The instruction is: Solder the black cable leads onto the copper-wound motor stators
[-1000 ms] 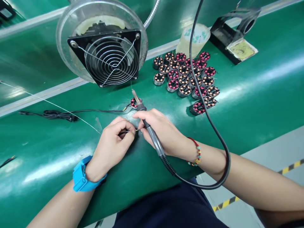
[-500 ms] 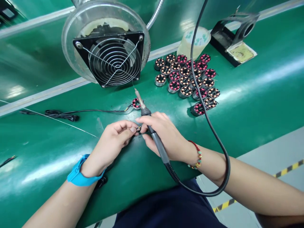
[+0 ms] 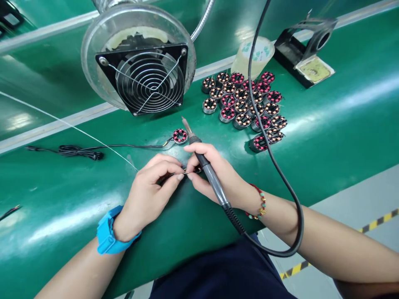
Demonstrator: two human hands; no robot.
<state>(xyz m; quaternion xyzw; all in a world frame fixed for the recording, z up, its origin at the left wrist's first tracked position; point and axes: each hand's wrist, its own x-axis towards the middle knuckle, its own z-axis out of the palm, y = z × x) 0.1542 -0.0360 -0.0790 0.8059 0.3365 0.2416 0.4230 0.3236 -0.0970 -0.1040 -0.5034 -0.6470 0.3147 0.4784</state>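
Both hands meet in the middle of the green worktop [image 3: 327, 137], right at its near edge. The left hand [image 3: 149, 189] is pinched shut on a thin wire [image 3: 174, 174], thumb and forefinger pressed together at the tip, with a bright blue wrist strap [image 3: 109, 232] further down the arm. The right hand [image 3: 215, 174] is wrapped around a soldering iron [image 3: 205, 164], held a bit like a pen along the palm, and its fingertips come in to meet the same wire end, so the two hands are basically touching there. The iron's tip pointing up and away, hanging just beside a single little stator [image 3: 180, 136] with red and copper windings, but I can't tell if it actually touches. The iron's black cable [image 3: 280, 174] loops round the right forearm and goes up out of view.

A thin black lead [image 3: 124, 145] runs from that stator off to the left. Behind it sits a fume fan [image 3: 146, 79] in a clear round hood. To the right there's a cluster of stators [image 3: 246, 104] packed together, with a roll of tape [image 3: 254, 54] and the iron stand [image 3: 305, 45] further back. A fine strand of solder wire [image 3: 62, 121] comes slanting in from the left towards the left hand.
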